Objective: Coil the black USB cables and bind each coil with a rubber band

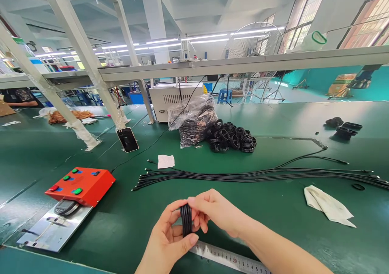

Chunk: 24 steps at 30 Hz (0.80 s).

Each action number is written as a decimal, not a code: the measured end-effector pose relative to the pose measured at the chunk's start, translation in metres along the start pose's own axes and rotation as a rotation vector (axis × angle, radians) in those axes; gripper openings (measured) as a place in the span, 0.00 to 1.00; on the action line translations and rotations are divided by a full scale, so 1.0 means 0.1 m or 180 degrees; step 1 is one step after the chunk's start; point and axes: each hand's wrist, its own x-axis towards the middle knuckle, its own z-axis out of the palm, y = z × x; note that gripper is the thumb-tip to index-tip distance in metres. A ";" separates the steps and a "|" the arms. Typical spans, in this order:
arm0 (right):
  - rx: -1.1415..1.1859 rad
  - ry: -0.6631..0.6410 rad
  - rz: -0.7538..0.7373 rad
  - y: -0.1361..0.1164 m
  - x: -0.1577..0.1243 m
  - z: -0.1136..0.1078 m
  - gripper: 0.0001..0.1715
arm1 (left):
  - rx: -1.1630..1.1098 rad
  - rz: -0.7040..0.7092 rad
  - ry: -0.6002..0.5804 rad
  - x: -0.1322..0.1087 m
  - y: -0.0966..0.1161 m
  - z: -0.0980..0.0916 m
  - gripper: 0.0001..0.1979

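Note:
Both of my hands hold one small coil of black cable [186, 219] just above the green table's near edge. My left hand [167, 239] cups the coil from below, thumb pressed on its lower end. My right hand [212, 211] pinches the coil's top with closed fingers. Beyond them, several straight black cables [243, 175] lie side by side across the table. Farther back sits a heap of finished black coils [232, 137] next to a clear bag of more cable [194, 122].
A steel ruler [227, 258] lies under my right forearm. An orange button box [82, 185] and a gauge on a metal plate [56, 227] stand at the left. A phone [127, 139], white cloth [328, 205], white machine [174, 98], slanted frame posts and a fan [253, 43] stand around.

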 end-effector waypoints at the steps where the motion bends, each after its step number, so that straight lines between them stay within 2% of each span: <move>1: -0.0035 0.0107 -0.0034 0.00 0.00 0.01 0.34 | -0.0012 0.0012 0.0030 0.00 0.00 0.00 0.33; 3: -0.0195 0.0314 -0.0089 -0.02 -0.01 0.00 0.34 | -0.0052 0.0000 0.0077 0.00 0.01 0.00 0.33; 5: -0.0427 0.0414 -0.0171 -0.06 -0.03 -0.04 0.30 | -0.0130 -0.0076 0.0079 0.00 0.04 -0.01 0.33; 12: -0.1040 -0.0048 -0.0476 -0.20 -0.15 -0.14 0.16 | -0.0787 -0.0319 -0.0376 -0.03 0.10 -0.09 0.39; 15: -0.1170 -0.0085 -0.0517 -0.22 -0.20 -0.11 0.11 | -0.1003 -0.0339 -0.0511 -0.05 0.09 -0.11 0.34; 18: -0.1330 -0.0118 -0.0628 -0.20 -0.23 -0.04 0.07 | -0.1091 -0.0307 -0.0466 -0.06 0.09 -0.10 0.30; 24: -0.1436 0.0008 -0.0621 -0.12 -0.19 0.06 0.05 | -0.0992 -0.0306 -0.0339 -0.06 0.10 -0.06 0.29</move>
